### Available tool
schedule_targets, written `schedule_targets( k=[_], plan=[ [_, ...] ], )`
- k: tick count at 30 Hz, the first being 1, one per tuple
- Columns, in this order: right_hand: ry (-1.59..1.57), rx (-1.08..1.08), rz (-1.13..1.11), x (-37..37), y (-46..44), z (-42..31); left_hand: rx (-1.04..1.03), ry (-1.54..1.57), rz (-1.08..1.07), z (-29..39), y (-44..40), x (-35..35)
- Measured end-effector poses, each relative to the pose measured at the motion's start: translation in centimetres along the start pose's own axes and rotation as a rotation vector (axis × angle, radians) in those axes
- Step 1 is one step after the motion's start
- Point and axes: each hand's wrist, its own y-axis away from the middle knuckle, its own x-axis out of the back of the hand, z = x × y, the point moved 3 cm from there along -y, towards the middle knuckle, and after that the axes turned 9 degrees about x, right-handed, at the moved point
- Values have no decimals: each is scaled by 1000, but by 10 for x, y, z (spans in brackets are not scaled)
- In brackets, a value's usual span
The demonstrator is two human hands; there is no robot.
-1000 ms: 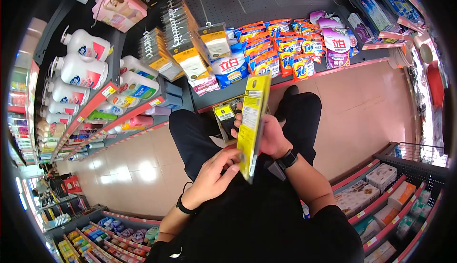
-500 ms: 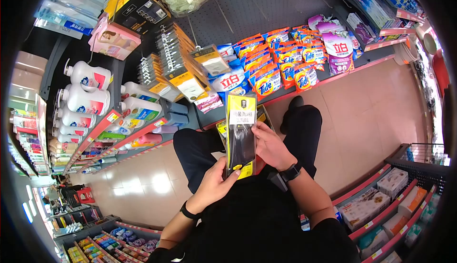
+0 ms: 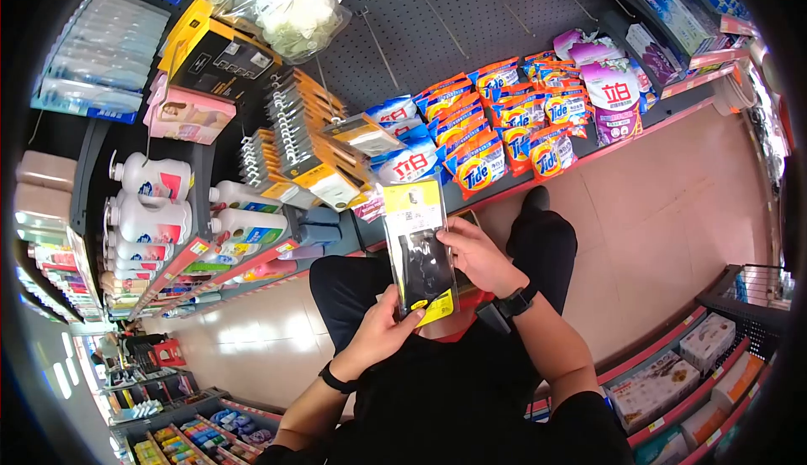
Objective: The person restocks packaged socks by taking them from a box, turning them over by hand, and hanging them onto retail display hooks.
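A flat package (image 3: 420, 255) with a yellow-and-white top and a clear window over something black is held upright before my lap, its front facing me. My left hand (image 3: 376, 330) grips its lower left corner, thumb on the front. On the right edge, about midway up, my right hand (image 3: 479, 255) pinches it between thumb and fingers. Behind the package, an open box between my knees is mostly hidden.
Orange Tide bags (image 3: 479, 162) and a purple-white bag (image 3: 612, 99) line the low shelf ahead. Hooked packs (image 3: 315, 150) hang left of them. White pump bottles (image 3: 151, 217) fill the left shelves. Boxed goods (image 3: 654, 388) stand on the lower-right shelves, and a tiled floor (image 3: 647, 221) surrounds my legs.
The package has turned from nearly edge-on to front-facing, and now tilts slightly left. Both hands shifted along its edges. The view has swung, showing more of the upper pegboard and hanging bags.
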Motion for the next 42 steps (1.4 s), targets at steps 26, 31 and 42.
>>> schedule_targets(
  k=[26, 31, 42],
  plan=[
    [535, -180, -633, 32, -155, 13, 649, 702, -5, -62, -89, -34],
    [546, -212, -614, 37, -162, 12, 700, 732, 17, -73, -95, -43],
    [569, -225, -654, 31, -166, 8, 648, 739, -11, -73, -107, -49]
  ],
)
